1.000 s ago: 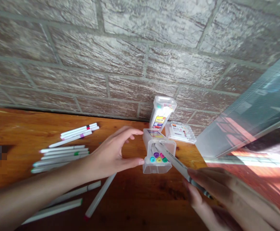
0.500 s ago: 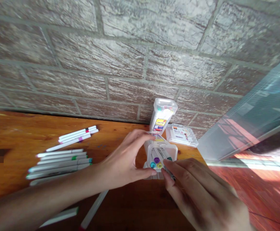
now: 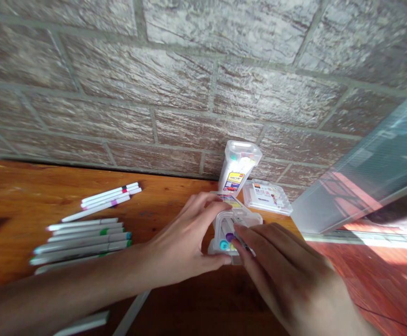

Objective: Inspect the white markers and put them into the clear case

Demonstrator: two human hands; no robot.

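A clear plastic marker case (image 3: 257,216) lies on its side on the wooden table, its mouth facing me. My left hand (image 3: 184,240) grips it, with fingers over the top and thumb at the lower edge. Inside are several markers, among them one with a blue end (image 3: 224,245) and one with a purple end (image 3: 229,236); a yellow end is partly covered. Pinched between the thumb and fingers of my right hand (image 3: 290,273) is a grey-looking marker (image 3: 244,245) at the case's mouth. My fingers hide most of that marker.
An upright marker case (image 3: 236,168) stands against the brick wall (image 3: 182,126), beside a flat clear box (image 3: 268,197). Loose white markers (image 3: 84,243) lie in rows at left, and another marker (image 3: 133,311) lies below my left forearm. The table's right edge borders a red floor (image 3: 371,280).
My right hand has moved slightly up and left with the marker, now covering more of the case's mouth. My left hand keeps its grip on the case. The view has shifted a little.
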